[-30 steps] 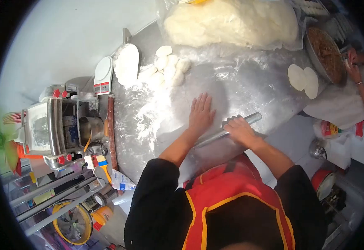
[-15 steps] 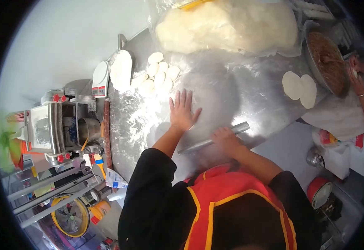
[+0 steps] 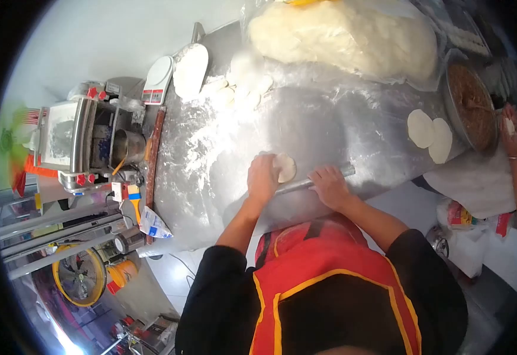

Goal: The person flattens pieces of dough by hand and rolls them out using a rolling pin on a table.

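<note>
My left hand (image 3: 262, 178) has its curled fingers on the left edge of a small dough round (image 3: 287, 168), which lies on the metal table. The hand covers part of the dough. Just below it is a metal rolling pin (image 3: 297, 185), with my right hand (image 3: 329, 186) closed over its right half. The pin slants upward to the right, its tip showing past my fingers. Farther up the table, several flat dough pieces (image 3: 252, 97) lie in a bright patch of flour.
A big dough mass (image 3: 341, 38) under plastic sits at the back. Two rolled wrappers (image 3: 420, 128) lie at right, near a bowl of filling (image 3: 470, 97). Another person's hands (image 3: 511, 127) work beside the bowl. A kitchen scale (image 3: 159, 74) and a wooden stick (image 3: 155, 160) line the left side.
My left hand has come down from the flat dough pieces, and a dough round is now at its fingers by the pin. My right hand stays on the rolling pin. The camera view has shifted.
</note>
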Demonstrator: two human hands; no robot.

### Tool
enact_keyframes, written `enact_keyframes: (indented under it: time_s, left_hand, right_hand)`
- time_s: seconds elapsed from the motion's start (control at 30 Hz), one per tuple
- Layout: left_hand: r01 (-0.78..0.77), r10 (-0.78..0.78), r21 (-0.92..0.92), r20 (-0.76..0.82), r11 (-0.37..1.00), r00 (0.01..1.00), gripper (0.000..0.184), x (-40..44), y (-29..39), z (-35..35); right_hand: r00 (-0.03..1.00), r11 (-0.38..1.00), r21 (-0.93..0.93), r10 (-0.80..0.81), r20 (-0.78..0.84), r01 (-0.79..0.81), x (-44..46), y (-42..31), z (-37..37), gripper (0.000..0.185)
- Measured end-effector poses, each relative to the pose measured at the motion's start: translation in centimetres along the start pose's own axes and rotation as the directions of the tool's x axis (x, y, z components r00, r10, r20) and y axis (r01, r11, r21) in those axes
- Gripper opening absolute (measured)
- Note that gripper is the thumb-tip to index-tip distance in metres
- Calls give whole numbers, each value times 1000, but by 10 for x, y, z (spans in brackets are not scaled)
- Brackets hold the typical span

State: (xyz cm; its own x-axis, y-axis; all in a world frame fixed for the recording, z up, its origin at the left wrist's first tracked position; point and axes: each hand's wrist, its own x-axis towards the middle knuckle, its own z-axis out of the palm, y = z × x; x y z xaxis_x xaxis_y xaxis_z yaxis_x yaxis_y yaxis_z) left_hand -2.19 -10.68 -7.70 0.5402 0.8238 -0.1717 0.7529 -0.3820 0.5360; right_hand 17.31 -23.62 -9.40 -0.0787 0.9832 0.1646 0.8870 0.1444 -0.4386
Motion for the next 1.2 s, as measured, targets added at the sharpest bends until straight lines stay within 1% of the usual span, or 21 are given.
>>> enact_keyframes:
  time_s: [0.03,0.1,0.13,0.2,0.23,0.3,0.33,0.4,0.43,0.5,0.6,0.63,0.73,0.77,0.83,0.9,0.97,1.03,1.07,1.17,1.2]
  left_hand:
    - [-17,19,14,-113,1000,993,48,-13,-7,5]
    - [-47,61,53,-332,998,941,55,-44,-22,15]
    - [27,5,110,-283,994,959,58,-56,-25,17]
    - [163,-120,227,-192,960,974,65,-70,-21,11]
    - [179,-135,217,-203,960,970,66,-65,-19,8]
    - [204,-158,198,-224,959,962,69,-42,-19,4]
    - [174,-117,226,-243,958,963,67,-30,-30,6]
    - [110,-24,286,-288,952,957,64,5,-54,6]
    - [118,-27,306,-286,945,958,65,27,-61,4]
    - [132,-30,349,-281,928,959,67,73,-63,-16]
    - [33,109,340,-388,940,915,66,127,-70,-36]
    - [27,121,340,-406,940,906,66,144,-73,-39]
    - [-3,160,327,-452,945,878,65,167,-76,-43]
    - [-31,166,316,-410,948,897,67,160,-75,-42]
    - [-87,181,291,-314,953,932,69,119,-73,-35]
    - [-176,254,318,-223,932,941,74,66,-77,-17]
    - [-142,158,235,-48,961,986,73,19,-69,-10]
    - [-152,150,113,25,982,988,70,-35,-67,-3]
    - [-154,151,55,54,986,987,68,-50,-67,1]
    - [-206,221,106,-146,973,964,61,-71,-71,23]
    - [-116,115,-19,-41,993,993,56,-53,-64,13]
  right_hand:
    - [1000,1000,-4,-15,-22,15,5,-4,-1,31]
    - [998,999,-10,36,49,-35,9,-8,6,40]
    - [995,998,-16,63,83,-62,12,-9,11,46]
    - [997,996,-62,56,-59,-60,16,-10,26,55]
    - [991,995,-83,52,-127,-63,18,-10,33,60]
    - [985,986,-78,136,-110,-145,40,-11,31,59]
    - [979,980,-77,176,-99,-184,53,-10,29,60]
    - [966,937,-251,258,24,-244,96,0,31,60]
    - [950,904,-337,305,74,-264,119,7,32,60]
    - [955,895,-341,293,-37,-288,160,19,31,63]
    - [946,866,-381,282,-160,-323,211,36,32,66]
    - [940,852,-401,279,-197,-337,224,41,32,67]
    - [943,869,-378,250,-222,-319,238,51,34,67]
    - [945,882,-350,258,-203,-316,231,48,34,66]
    - [947,905,-288,280,-156,-315,192,31,35,66]
    - [965,910,-321,244,-94,-261,139,13,42,65]
    - [955,933,-206,294,-44,-296,97,-17,32,64]
    - [968,957,-153,237,-80,-247,46,-35,37,64]
    - [973,968,-126,203,-106,-216,33,-37,38,64]
    - [979,983,-96,143,-143,-157,17,-41,34,59]
    - [988,988,-83,117,-104,-126,17,-33,36,56]
